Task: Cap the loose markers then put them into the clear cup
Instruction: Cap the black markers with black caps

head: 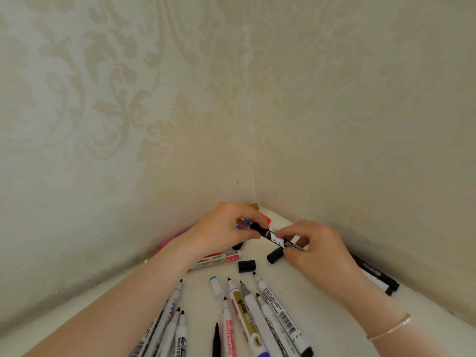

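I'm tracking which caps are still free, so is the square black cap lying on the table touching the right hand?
Apart. The head view shows bare white table between the black cap and the right hand, whose fingers pinch the black marker.

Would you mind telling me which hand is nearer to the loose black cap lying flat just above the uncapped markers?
Right. The right hand is just up-right of the black cap; the left hand is farther up-left.
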The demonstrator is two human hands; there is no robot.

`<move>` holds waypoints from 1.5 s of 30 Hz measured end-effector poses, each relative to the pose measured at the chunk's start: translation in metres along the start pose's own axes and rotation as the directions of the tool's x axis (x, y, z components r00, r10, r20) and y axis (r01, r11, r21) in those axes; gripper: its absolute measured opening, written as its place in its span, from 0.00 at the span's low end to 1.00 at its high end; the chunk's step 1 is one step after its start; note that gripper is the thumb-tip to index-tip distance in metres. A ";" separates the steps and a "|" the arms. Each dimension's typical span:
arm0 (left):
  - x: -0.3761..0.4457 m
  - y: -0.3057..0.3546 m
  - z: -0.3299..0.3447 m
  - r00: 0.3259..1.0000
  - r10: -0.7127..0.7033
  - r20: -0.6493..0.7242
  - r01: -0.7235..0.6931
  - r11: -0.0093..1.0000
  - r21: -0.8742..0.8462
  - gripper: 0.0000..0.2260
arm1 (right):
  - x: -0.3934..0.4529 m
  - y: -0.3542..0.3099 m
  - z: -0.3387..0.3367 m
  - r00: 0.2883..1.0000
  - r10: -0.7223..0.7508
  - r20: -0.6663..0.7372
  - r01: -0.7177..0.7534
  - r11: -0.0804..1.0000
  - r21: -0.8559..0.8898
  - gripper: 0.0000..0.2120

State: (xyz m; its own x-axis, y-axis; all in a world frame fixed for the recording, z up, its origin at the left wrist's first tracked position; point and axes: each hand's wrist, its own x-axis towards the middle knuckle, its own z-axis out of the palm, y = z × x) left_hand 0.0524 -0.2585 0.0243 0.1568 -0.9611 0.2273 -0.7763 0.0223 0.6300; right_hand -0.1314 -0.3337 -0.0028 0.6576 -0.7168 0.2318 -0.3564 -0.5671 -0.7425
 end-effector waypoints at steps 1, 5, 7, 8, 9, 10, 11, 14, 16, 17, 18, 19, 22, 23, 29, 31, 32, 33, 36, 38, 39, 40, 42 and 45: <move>0.000 -0.002 0.003 1.000 -0.007 -0.006 0.007 1.000 -0.003 0.11 | 0.001 0.001 0.000 1.000 -0.003 -0.003 0.003 1.000 -0.003 0.13; -0.003 -0.006 0.010 0.999 -0.048 -0.016 0.049 0.999 0.013 0.11 | 0.001 0.002 0.006 1.000 -0.009 -0.001 0.009 1.000 -0.013 0.10; -0.004 -0.006 0.008 0.999 -0.049 -0.016 0.049 0.999 0.020 0.11 | 0.001 0.000 0.007 1.000 0.010 -0.010 -0.010 0.999 0.040 0.10; -0.004 -0.006 0.007 0.999 -0.037 -0.012 0.038 0.999 0.030 0.11 | 0.000 0.000 0.008 1.000 0.020 -0.019 -0.019 0.996 0.083 0.11; -0.004 -0.006 0.005 1.000 -0.026 -0.004 0.026 0.999 0.047 0.11 | 0.000 -0.001 0.008 0.999 0.029 -0.026 -0.025 0.991 0.128 0.12; -0.004 -0.005 0.004 1.000 -0.016 0.003 0.015 0.997 0.071 0.11 | -0.001 -0.002 0.007 0.999 0.036 -0.029 -0.030 0.986 0.165 0.13; -0.004 -0.003 0.003 1.000 -0.008 0.005 0.007 0.996 0.091 0.11 | -0.001 -0.002 0.007 0.999 0.042 -0.028 -0.036 0.981 0.189 0.13; -0.004 0.001 0.002 1.000 -0.006 -0.002 0.006 0.995 0.103 0.10 | 0.001 -0.004 0.002 0.997 0.071 0.009 -0.071 0.977 0.203 0.09; -0.005 -0.003 0.004 1.000 0.002 0.002 -0.002 0.993 0.121 0.12 | 0.001 -0.004 -0.001 0.993 0.092 0.075 -0.103 0.983 0.149 0.07; -0.006 -0.006 0.004 1.000 -0.002 0.012 0.000 0.989 0.146 0.12 | 0.001 -0.003 -0.003 0.988 0.106 0.115 -0.117 0.988 0.096 0.06; -0.008 -0.010 0.003 1.000 -0.019 0.021 0.015 0.985 0.171 0.13 | 0.000 -0.003 -0.004 0.981 0.116 0.156 -0.121 0.992 0.025 0.06; -0.010 -0.013 0.001 0.999 -0.044 0.029 0.038 0.982 0.183 0.13 | 0.000 -0.002 -0.005 0.973 0.122 0.196 -0.113 0.992 -0.057 0.08; -0.020 -0.015 -0.004 0.993 -0.098 0.072 0.081 0.973 0.215 0.10 | -0.003 -0.002 -0.008 0.938 0.129 0.322 -0.057 0.973 -0.222 0.18; -0.023 -0.014 -0.005 0.991 -0.100 0.090 0.076 0.969 0.236 0.10 | -0.004 -0.004 -0.008 0.924 0.129 0.359 -0.038 0.967 -0.251 0.22; -0.032 -0.009 -0.009 0.986 -0.129 0.109 0.101 0.969 0.225 0.09 | -0.011 -0.013 -0.009 0.897 0.078 0.435 0.058 0.955 -0.291 0.28; -0.035 -0.009 -0.009 0.981 -0.141 0.135 0.105 0.964 0.243 0.08 | -0.012 -0.012 -0.011 0.885 0.113 0.452 0.081 0.919 -0.387 0.26; -0.037 -0.009 -0.008 0.977 -0.150 0.154 0.106 0.959 0.261 0.08 | -0.012 -0.011 -0.011 0.874 0.139 0.466 0.081 0.903 -0.422 0.25; -0.038 -0.008 -0.007 0.972 -0.155 0.175 0.102 0.954 0.281 0.07 | -0.013 -0.011 -0.010 0.862 0.163 0.479 0.081 0.890 -0.449 0.26; -0.039 -0.007 -0.004 0.967 -0.157 0.199 0.083 0.937 0.339 0.08 | -0.015 -0.008 -0.001 0.861 0.176 0.478 0.121 0.841 -0.528 0.30; -0.038 -0.007 -0.002 0.969 -0.157 0.193 0.077 0.927 0.366 0.10 | -0.016 -0.007 0.002 0.900 0.147 0.411 0.136 0.799 -0.585 0.31; -0.038 -0.006 0.000 0.968 -0.162 0.194 0.078 0.922 0.379 0.11 | -0.016 -0.007 0.002 0.923 0.130 0.363 0.134 0.774 -0.619 0.30; -0.037 -0.006 0.002 0.967 -0.164 0.195 0.075 0.915 0.396 0.12 | -0.016 -0.007 0.002 0.944 0.103 0.314 0.134 0.749 -0.649 0.29; -0.036 -0.006 0.005 0.965 -0.171 0.197 0.072 0.900 0.429 0.14 | -0.015 -0.011 0.003 0.970 0.024 0.242 0.148 0.732 -0.665 0.22; -0.035 -0.005 0.009 0.956 -0.203 0.212 0.081 0.876 0.475 0.15 | -0.016 -0.018 0.006 0.939 0.014 0.344 0.171 0.849 -0.501 0.11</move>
State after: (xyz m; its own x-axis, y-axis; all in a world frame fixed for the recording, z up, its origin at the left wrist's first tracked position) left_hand 0.0451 -0.2279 0.0061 0.1783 -0.9816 -0.0683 -0.9575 -0.1891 0.2180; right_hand -0.1316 -0.3090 0.0031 0.8407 -0.5415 -0.0092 -0.5226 -0.8067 -0.2758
